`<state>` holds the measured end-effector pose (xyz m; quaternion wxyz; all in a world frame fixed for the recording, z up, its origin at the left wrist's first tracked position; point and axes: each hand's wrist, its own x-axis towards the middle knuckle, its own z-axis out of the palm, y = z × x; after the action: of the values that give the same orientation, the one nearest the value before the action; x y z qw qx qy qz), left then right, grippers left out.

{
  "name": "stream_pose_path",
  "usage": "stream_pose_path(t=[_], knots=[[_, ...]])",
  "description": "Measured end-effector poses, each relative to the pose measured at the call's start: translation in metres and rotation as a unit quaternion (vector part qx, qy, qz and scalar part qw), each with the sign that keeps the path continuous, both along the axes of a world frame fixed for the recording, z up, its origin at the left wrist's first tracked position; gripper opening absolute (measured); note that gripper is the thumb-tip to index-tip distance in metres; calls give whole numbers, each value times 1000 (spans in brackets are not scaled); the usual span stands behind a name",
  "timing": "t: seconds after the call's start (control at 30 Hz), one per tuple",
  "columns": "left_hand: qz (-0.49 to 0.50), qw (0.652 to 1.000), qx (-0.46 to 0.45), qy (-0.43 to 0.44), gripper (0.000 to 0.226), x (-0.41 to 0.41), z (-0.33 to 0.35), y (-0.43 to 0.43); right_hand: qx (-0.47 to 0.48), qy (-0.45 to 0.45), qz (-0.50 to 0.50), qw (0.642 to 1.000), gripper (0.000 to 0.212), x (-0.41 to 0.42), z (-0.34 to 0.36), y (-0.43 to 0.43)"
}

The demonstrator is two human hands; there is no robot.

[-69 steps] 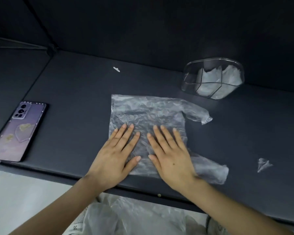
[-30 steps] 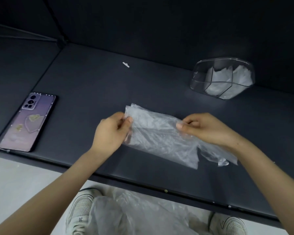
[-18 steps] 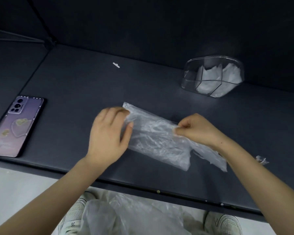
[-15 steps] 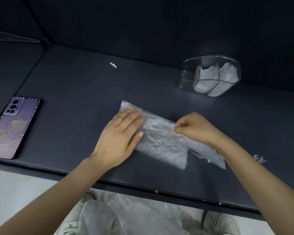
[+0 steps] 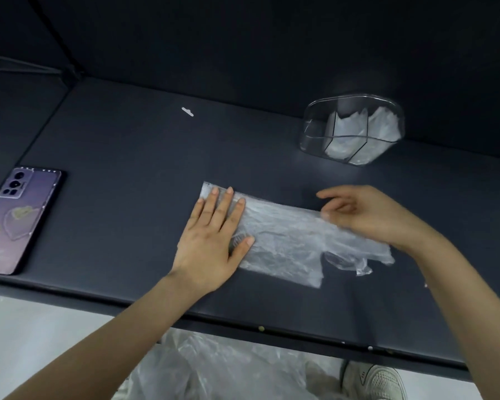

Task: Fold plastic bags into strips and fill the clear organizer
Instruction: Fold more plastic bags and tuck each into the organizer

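Fingers (image 5: 224,210) of left hand (image 5: 207,246): straight, spread, pressing folded plastic bag (image 5: 283,241) on tabletop (image 5: 122,157). Right hand (image 5: 367,215): fingers loosely apart, blurred, over bag's right end.

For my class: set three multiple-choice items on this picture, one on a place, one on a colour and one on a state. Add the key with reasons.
1. Where does the organizer stand?
A. At the table's far right, by the back wall
B. At the near left edge
C. On the floor

2. What colour is the phone's back?
A. Green
B. Purple
C. Red

3. How does the left hand lie?
A. Curled into a fist
B. Flat on the bag, fingers straight
C. Hanging below the table

Key:
1 A, since the organizer sits far right, close to the wall.
2 B, since the phone's back is plainly purple.
3 B, since the straight fingers press on the bag's left end.
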<state>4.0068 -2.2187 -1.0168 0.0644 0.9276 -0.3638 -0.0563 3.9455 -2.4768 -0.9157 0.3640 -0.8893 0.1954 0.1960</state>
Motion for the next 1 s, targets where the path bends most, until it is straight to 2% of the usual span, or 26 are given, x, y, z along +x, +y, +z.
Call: stream_pose_path(t=[0.03, 0.07, 0.1, 0.13, 0.17, 0.3, 0.4, 0.57, 0.63, 0.7, 0.77, 0.83, 0.93, 1.0], knots=[[11, 1000, -7, -2, 70, -10, -1, -2, -104, -60, 18, 993, 34, -6, 3, 0], [22, 1000, -14, -6, 69, -20, -2, -3, -229, -143, 46, 962, 34, -11, 6, 6], [30, 999, -18, -9, 69, -29, -3, -5, -328, -216, 84, 916, 38, -16, 4, 18], [37, 999, -20, -10, 69, -36, -4, -6, -381, -258, 119, 880, 43, -19, -1, 38], [42, 999, -24, -11, 68, -40, -4, -6, -388, -262, 148, 871, 47, -22, -11, 59], [45, 998, -34, -19, 68, -41, -6, -5, -332, -190, 189, 905, 52, -26, -72, 108], [51, 998, -32, -14, 70, -41, -6, -6, -328, -156, 143, 921, 56, -39, -95, 79], [57, 998, -23, -7, 73, -41, -5, -6, -371, -67, 24, 926, 66, -96, -94, 15], [62, 998, -22, -3, 72, -41, -5, -6, -384, -64, -13, 921, 69, -104, -88, 3], [69, 997, -22, -1, 72, -41, -4, -6, -405, -110, -35, 907, 67, -95, -76, 13], [74, 997, -27, -2, 72, -41, -4, -6, -405, -176, -2, 897, 62, -74, -64, 43], [75, 997, -36, -1, 71, -41, -4, -6, -363, -203, 76, 906, 60, -55, -66, 75], [77, 996, -40, -1, 72, -41, -4, -6, -326, -174, 171, 913, 62, -49, -89, 84], [78, 996, -34, 1, 72, -40, -3, -6, -327, -143, 163, 920, 64, -61, -98, 63]])
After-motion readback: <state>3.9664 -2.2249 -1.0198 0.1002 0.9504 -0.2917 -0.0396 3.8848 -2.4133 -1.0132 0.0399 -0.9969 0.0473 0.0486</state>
